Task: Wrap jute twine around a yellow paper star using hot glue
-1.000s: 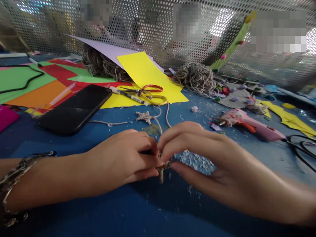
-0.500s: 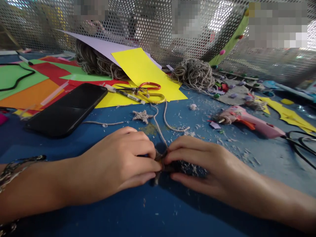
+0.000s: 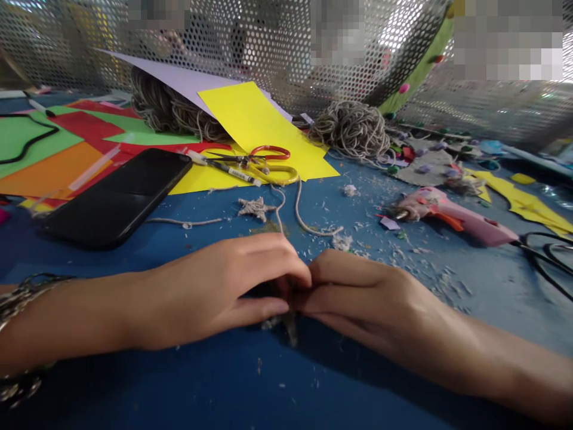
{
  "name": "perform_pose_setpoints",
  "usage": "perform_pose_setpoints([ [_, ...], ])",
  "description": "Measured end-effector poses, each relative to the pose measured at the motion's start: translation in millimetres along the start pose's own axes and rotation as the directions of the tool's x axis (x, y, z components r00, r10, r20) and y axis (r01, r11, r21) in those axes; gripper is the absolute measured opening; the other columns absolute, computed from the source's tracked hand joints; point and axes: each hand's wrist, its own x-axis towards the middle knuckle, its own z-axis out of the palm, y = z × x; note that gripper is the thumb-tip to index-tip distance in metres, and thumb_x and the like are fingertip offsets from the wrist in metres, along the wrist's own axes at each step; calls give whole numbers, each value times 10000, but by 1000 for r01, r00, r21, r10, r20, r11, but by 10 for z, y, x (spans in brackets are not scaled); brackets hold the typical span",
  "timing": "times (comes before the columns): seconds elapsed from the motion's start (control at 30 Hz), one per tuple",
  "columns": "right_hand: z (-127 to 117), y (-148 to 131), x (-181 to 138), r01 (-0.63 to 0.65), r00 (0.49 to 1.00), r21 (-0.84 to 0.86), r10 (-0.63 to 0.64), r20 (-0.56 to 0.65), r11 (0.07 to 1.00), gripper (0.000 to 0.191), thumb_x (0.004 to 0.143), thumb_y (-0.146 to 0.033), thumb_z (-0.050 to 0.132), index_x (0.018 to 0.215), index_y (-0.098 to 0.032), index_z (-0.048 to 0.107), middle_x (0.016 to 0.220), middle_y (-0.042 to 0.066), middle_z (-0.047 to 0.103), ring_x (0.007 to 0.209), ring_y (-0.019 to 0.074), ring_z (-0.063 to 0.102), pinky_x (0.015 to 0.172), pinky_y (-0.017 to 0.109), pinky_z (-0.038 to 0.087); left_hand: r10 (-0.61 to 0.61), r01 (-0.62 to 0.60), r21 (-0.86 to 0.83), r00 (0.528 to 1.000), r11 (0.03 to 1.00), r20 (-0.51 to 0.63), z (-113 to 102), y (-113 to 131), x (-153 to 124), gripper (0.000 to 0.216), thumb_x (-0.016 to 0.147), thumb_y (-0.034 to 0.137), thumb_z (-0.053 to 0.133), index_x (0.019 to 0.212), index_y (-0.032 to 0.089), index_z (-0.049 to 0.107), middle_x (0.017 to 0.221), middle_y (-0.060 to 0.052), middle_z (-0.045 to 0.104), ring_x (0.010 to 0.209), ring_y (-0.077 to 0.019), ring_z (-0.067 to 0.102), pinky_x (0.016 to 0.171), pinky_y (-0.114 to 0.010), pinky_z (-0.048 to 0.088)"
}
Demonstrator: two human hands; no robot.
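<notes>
My left hand point(image 3: 219, 292) and my right hand point(image 3: 362, 295) meet fingertip to fingertip low over the blue table point(image 3: 277, 382). Both pinch a small twine-wrapped piece point(image 3: 286, 322), mostly hidden under the fingers, with a bit sticking out below. A strand of twine point(image 3: 286, 209) runs from the hands back toward the scissors. A finished little twine star point(image 3: 255, 208) lies just beyond my left hand. A bracelet sits on my left wrist.
A black phone point(image 3: 120, 194) lies at the left on coloured paper sheets point(image 3: 49, 161). Scissors point(image 3: 264, 164) and a pen rest on yellow paper. Twine balls point(image 3: 353, 128) sit near the perforated metal screen point(image 3: 268, 48). A pink glue gun point(image 3: 452, 215) lies right; scraps litter the table.
My right hand has lowered and flattened, closing in against the left fingertips. The view shifted slightly, and the loose strand now lies uncovered behind the hands.
</notes>
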Motion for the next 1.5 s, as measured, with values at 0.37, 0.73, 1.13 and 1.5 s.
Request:
perform_pose_setpoints([
  [0.37, 25, 5, -43, 0, 1000, -67, 1, 21, 998, 242, 854, -111, 363, 771, -136, 589, 797, 38, 511, 727, 94, 468, 631, 197, 410, 44, -55, 247, 998, 968, 50, 11, -22, 74, 97, 824, 122, 468, 819, 137, 564, 887, -32, 541, 797, -147, 441, 734, -240, 363],
  [0.73, -33, 6, -40, -14, 1000, -100, 13, -8, 995, 191, 822, -128, 404, 809, -128, 595, 845, 57, 526, 779, 109, 485, 695, 217, 423, -23, 21, 180, 1000, 983, 9, 45, 6, 59, 101, 837, 133, 439, 824, 165, 534, 864, -3, 529, 774, -108, 492, 691, -186, 383],
  [1.13, 140, -139, -55, -146, 983, -201, 119, -140, 969, 135, 818, -194, 441, 755, -148, 551, 748, 34, 534, 678, 117, 474, 612, 230, 405, -281, 276, -56, 954, 959, -101, 96, 98, 55, 64, 808, 196, 494, 745, 196, 506, 687, 62, 562, 611, -72, 525, 551, -155, 394],
  [1.5, -21, 44, -41, 101, 995, -167, -103, -5, 981, 245, 862, -129, 363, 808, -159, 600, 869, 46, 526, 840, 123, 415, 756, 229, 376, -227, 223, -57, 969, 973, -96, 75, 63, 47, 60, 838, 213, 457, 781, 207, 475, 718, 76, 544, 647, -60, 503, 591, -156, 378],
])
